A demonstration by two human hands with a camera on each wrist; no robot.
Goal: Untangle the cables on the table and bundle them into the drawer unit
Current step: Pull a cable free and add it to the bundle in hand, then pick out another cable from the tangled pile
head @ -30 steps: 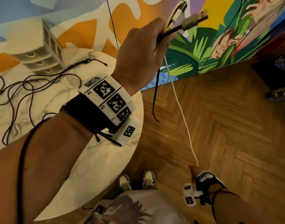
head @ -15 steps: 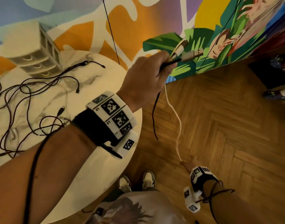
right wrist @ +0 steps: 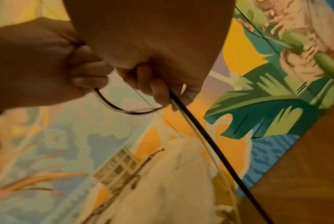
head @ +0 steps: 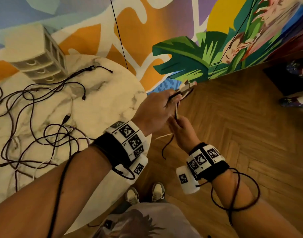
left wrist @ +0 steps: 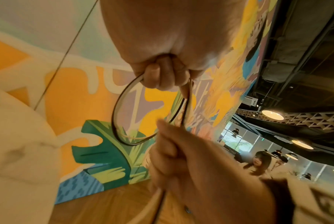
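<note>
Pinching two thin cables (head: 176, 112), one black, one cream, between both hands: left hand (head: 156, 111) gripping near plugs, right hand (head: 181, 129) looping slack beside the counter (head: 113, 93). Seemingly light, limp, best held near connectors.

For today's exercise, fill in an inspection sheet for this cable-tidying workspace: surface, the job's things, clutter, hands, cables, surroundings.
Surface: round marble table, pale with grey veins.
Job's things: drawer unit at the table's far edge, drawers shut.
Clutter: nothing seen.
Hands: left hand grips the plug ends of a black cable and a white cable; right hand, just below it, grips both.
Cables: tangled dark cables lie on the table; the held pair forms a loop between the hands in the left wrist view.
Surroundings: painted mural wall, herringbone wood floor.
</note>
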